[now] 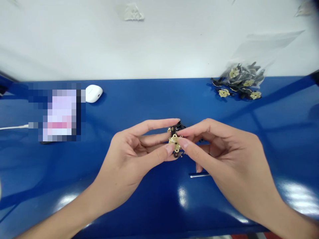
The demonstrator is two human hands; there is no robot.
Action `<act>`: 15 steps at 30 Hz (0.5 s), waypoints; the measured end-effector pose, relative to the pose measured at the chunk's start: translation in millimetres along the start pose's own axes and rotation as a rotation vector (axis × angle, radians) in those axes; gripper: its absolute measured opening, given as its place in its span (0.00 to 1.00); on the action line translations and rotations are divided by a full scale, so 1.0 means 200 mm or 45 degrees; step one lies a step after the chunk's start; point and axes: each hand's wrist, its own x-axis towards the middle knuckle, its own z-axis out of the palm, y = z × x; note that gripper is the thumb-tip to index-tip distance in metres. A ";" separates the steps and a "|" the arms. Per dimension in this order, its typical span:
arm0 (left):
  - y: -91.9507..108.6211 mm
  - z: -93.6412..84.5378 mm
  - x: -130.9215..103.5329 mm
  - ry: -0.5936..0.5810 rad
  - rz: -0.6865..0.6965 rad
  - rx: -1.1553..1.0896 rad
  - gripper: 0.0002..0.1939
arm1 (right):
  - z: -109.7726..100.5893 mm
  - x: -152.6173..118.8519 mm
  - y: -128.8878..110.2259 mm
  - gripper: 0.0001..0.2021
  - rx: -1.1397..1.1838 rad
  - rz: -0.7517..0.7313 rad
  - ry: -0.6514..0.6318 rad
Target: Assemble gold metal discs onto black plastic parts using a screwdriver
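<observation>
Between both hands is a small mechanical part [175, 143] with a gold-coloured, lobed metal plate on a black body. My left hand [134, 152] grips it from the left, thumb on the plate and fingers behind and along the black portion. From the right, my right hand [221, 152] pinches the same part, with the thumb at the plate's edge and the forefinger near its top. Fingers hide much of the black body. A thin metal rod [199, 175] lies on the blue table, partly covered by my right hand.
At the back right, several similar black-and-gold parts [240, 88] lie in and around a clear plastic bag. A white earbud case [94, 93] sits back left, beside a blurred-out phone [62, 116] with a white cable [15, 127]. Behind the blue table [139, 103] rises a white panel [161, 49].
</observation>
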 end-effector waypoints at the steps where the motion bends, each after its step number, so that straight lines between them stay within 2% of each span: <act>1: 0.00 0.00 0.00 -0.002 0.004 0.007 0.24 | 0.00 0.00 0.00 0.01 0.004 0.013 -0.003; 6: 0.00 0.00 0.01 0.004 -0.006 -0.005 0.27 | 0.00 -0.01 0.01 0.04 0.022 0.055 -0.001; 15: -0.02 -0.01 0.01 -0.015 -0.017 -0.022 0.25 | 0.00 -0.02 0.01 0.02 0.014 0.011 0.015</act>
